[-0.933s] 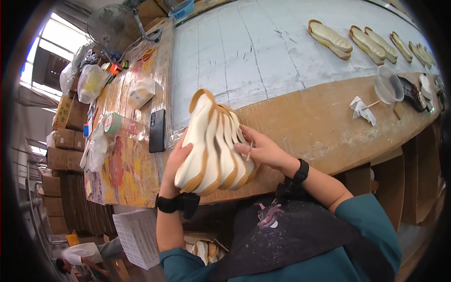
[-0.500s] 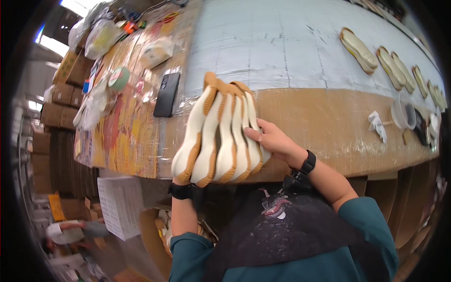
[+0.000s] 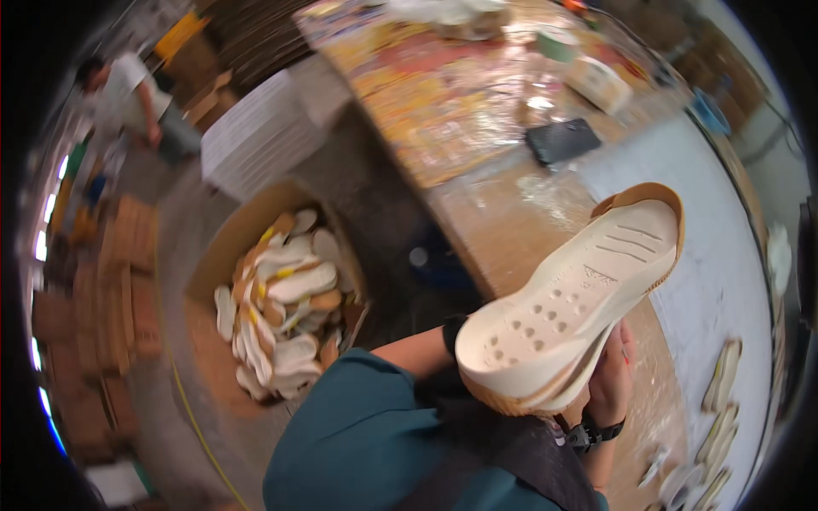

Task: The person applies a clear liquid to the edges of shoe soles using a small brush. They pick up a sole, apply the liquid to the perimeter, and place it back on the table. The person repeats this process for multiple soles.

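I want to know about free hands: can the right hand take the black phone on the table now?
Probably not: the right hand is under the stack of soles, holding it, and the black phone lies apart on the table.

My right hand (image 3: 612, 387) is up at chest height, fingers curled in a closed grip, watch-strapped wrist below; my left hand is hidden, forearm bent across.
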{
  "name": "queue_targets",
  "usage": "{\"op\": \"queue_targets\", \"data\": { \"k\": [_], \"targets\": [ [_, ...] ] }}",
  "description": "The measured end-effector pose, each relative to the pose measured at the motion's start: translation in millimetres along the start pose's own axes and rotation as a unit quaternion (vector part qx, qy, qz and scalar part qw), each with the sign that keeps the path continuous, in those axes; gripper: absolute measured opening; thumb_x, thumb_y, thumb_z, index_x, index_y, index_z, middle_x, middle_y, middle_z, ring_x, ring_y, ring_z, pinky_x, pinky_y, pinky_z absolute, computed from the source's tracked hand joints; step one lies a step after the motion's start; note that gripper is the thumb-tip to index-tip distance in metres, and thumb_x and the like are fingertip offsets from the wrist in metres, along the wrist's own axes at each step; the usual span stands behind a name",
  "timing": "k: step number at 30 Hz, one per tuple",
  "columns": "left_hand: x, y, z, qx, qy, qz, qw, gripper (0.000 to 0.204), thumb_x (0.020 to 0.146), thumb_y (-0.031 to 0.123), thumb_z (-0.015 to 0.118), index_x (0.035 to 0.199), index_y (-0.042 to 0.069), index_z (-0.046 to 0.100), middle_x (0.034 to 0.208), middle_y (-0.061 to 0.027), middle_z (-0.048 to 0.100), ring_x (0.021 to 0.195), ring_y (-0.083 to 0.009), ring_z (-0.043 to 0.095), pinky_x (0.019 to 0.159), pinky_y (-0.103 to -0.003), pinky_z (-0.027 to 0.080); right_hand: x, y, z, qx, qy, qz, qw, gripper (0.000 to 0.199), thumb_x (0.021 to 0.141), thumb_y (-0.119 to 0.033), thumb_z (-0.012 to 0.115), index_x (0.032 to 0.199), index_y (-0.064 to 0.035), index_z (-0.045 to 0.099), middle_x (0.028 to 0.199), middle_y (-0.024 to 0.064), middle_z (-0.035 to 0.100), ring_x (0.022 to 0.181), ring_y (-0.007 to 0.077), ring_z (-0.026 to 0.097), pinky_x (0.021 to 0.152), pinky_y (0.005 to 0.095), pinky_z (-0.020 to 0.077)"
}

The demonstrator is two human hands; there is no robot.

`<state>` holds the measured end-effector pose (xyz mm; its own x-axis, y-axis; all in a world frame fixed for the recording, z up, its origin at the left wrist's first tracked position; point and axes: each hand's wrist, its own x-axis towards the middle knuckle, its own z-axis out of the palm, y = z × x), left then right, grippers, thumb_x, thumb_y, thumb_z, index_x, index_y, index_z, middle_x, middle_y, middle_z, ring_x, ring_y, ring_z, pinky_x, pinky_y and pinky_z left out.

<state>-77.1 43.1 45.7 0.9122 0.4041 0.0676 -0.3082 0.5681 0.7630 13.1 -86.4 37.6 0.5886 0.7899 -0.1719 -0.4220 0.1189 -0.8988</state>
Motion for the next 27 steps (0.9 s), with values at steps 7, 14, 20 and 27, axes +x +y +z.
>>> {"op": "queue_targets", "data": {
  "k": [7,14,20,27],
  "targets": [
    [-49.5,3.1,-91.6,-0.256,0.197,0.072,0.944,0.054,0.086,0.045,0.041,0.122,0.004,0.036,0.118,-0.0125,0.045,0.106,-0.0283,0.045,0.095,-0.042,0.033,27.6,-9.3,82.3,-0.223,-0.207,-0.025,0.952,0.046,0.088,-0.022,0.048,0.125,0.0033,0.035,0.119,0.0128,0.048,0.109,0.0183,0.046,0.091,0.0283,0.0357],
    [-153.2,38.3,-225.4,-0.377,0.341,0.301,0.807,0.051,0.086,0.044,0.042,0.117,0.004,0.039,0.113,-0.0130,0.048,0.101,-0.0300,0.047,0.092,-0.045,0.035,39.0,-1.8,97.2,-0.229,-0.261,0.036,0.937,0.048,0.087,-0.019,0.050,0.128,0.0003,0.033,0.124,0.0160,0.043,0.113,0.0228,0.043,0.089,0.0327,0.0398],
    [-214.1,33.1,-318.0,-0.401,0.444,0.375,0.708,0.048,0.085,0.043,0.043,0.114,0.004,0.042,0.110,-0.0134,0.050,0.098,-0.0316,0.049,0.090,-0.047,0.037,36.0,9.1,80.5,-0.241,-0.265,0.107,0.927,0.044,0.087,-0.015,0.051,0.125,0.0014,0.037,0.118,0.0142,0.050,0.106,0.0200,0.049,0.086,0.0293,0.0409],
    [-207.6,-52.3,-374.0,-0.245,0.579,0.014,0.778,0.017,0.080,0.028,0.056,0.078,0.011,0.053,0.073,0.0001,0.058,0.065,-0.0159,0.056,0.056,-0.033,0.045,34.7,17.4,58.2,-0.233,-0.263,0.140,0.926,0.042,0.087,-0.015,0.050,0.123,0.0029,0.040,0.113,0.0145,0.053,0.102,0.0195,0.052,0.086,0.0290,0.0413]
  ]
}}
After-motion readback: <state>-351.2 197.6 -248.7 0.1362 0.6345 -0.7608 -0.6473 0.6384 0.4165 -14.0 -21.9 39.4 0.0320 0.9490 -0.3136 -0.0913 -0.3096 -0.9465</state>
